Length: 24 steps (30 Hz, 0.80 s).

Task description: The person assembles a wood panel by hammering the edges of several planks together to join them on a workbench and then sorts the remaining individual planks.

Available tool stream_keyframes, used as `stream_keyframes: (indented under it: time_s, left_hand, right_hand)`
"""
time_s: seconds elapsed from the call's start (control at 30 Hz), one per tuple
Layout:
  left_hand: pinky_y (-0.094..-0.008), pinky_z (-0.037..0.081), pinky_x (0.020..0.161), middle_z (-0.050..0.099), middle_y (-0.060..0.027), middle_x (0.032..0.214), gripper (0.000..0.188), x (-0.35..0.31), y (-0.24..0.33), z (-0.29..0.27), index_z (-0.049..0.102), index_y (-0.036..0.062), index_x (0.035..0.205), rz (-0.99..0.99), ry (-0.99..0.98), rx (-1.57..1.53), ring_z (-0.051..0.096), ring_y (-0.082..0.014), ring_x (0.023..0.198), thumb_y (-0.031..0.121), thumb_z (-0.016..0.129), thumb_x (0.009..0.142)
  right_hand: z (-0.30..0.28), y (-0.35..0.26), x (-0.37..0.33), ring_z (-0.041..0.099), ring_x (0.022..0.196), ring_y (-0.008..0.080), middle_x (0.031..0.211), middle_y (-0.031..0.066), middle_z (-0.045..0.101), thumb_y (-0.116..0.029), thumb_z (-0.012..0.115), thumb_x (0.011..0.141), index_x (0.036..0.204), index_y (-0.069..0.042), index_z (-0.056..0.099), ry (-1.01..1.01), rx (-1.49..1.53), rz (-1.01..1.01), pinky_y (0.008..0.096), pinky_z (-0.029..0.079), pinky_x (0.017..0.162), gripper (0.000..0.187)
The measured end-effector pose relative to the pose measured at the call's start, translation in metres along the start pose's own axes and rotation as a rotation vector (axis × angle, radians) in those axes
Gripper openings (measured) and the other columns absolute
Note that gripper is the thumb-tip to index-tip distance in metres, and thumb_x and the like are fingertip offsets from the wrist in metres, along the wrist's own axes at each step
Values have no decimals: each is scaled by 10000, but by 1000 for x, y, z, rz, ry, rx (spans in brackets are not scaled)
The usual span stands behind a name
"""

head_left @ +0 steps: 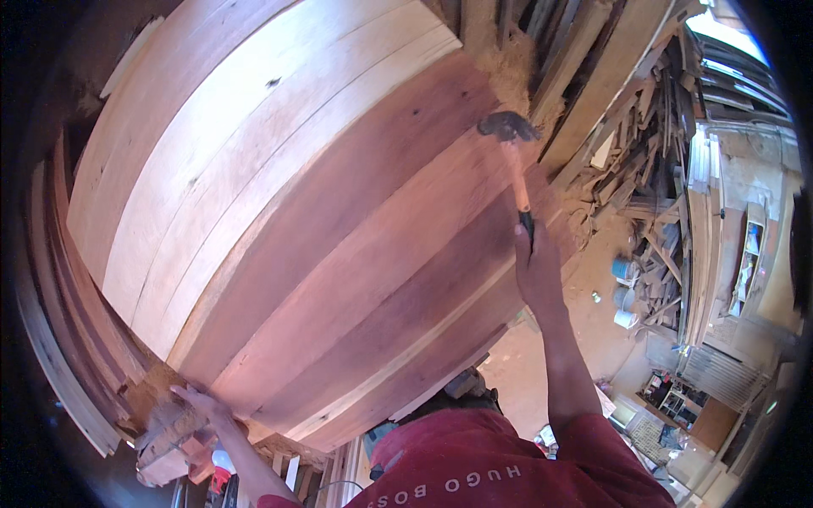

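Observation:
My right hand is wrapped round the black grip of a hammer with a wooden handle. Its dark metal head, slightly blurred, is over the right end of a wide panel of planks; whether it touches the wood I cannot tell. Pale boards make up the panel's far left part, and reddish-brown boards the nearer part. At the panel's lower left corner, my left hand has its fingers stretched out, lying by the edge. Just below that hand is a blocky, dusty object, its kind unclear.
Long boards stand along the left side. Heavy timbers lean beyond the panel's far right end, beside a heap of wood offcuts. Blue and white buckets stand on the dusty floor. Shelving is at the lower right.

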<state>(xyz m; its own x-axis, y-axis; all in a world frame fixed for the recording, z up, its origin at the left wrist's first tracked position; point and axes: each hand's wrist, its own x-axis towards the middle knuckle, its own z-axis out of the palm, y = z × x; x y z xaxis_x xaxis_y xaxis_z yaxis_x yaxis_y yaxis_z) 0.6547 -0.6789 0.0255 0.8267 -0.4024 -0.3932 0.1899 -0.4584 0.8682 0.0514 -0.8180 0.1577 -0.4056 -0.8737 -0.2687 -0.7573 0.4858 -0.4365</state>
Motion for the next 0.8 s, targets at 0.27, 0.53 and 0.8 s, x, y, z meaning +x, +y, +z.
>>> stream_keyframes:
  time_s: [0.27, 0.53, 0.8]
  left_hand:
    - [-365, 202, 1179, 309, -161, 1544, 918, -13, -28, 32, 249, -34, 1503, 119, -89, 242, 299, -266, 1419, 693, 283, 943]
    - [-366, 201, 1180, 293, -168, 1548, 886, -16, -21, 44, 226, -36, 1506, 243, -106, 355, 290, -272, 1423, 652, 296, 951]
    - [-367, 200, 1181, 276, -175, 1553, 856, -14, -16, 36, 204, -37, 1508, 276, -109, 397, 282, -278, 1426, 610, 309, 959]
  right_hand:
    - [-8, -7, 29, 634, 793, 477, 847, 269, 643, -377, 454, 1024, 1135, -26, 496, 10, -10, -72, 545, 487, 683, 370]
    - [-10, 15, 4, 645, 794, 456, 855, 276, 637, -347, 477, 1021, 1121, -30, 502, -21, 26, 19, 520, 488, 665, 333]
    - [-10, 12, 20, 650, 763, 441, 806, 264, 631, -329, 512, 1009, 1093, -31, 499, 17, 122, -94, 497, 496, 641, 310]
